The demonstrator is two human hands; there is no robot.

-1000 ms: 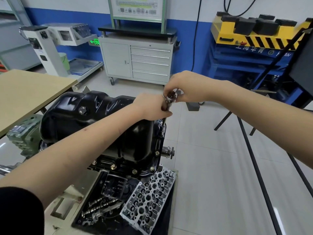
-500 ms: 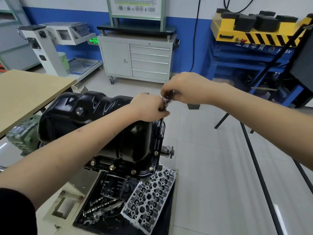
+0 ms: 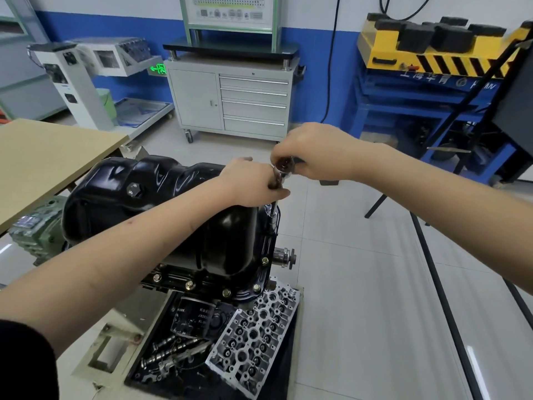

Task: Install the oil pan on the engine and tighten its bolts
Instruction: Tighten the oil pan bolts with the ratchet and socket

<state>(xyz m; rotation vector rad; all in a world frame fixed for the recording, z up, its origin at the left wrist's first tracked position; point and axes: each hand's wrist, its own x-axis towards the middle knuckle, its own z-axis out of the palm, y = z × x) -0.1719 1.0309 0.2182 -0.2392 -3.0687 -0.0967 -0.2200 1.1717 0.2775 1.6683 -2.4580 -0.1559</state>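
Oil pan (image 3: 161,215) sits on engine, rigid steel (heavy-ish). Left hand (image 3: 253,183) grips ratchet (image 3: 284,168) extension; right hand (image 3: 317,157) clenches the handle, probably. Hold tool firmly, w/ socket square.

**One head-worn view, looking down over the engine**

A single wide-angle camera on the person's head faces forward and down, close above both forearms and the oil pan (image 3: 161,209), with the parts tray (image 3: 150,368) at the lower edge. Farther off, the cabinet (image 3: 230,102) and blue wall (image 3: 317,76) curve with the lens.
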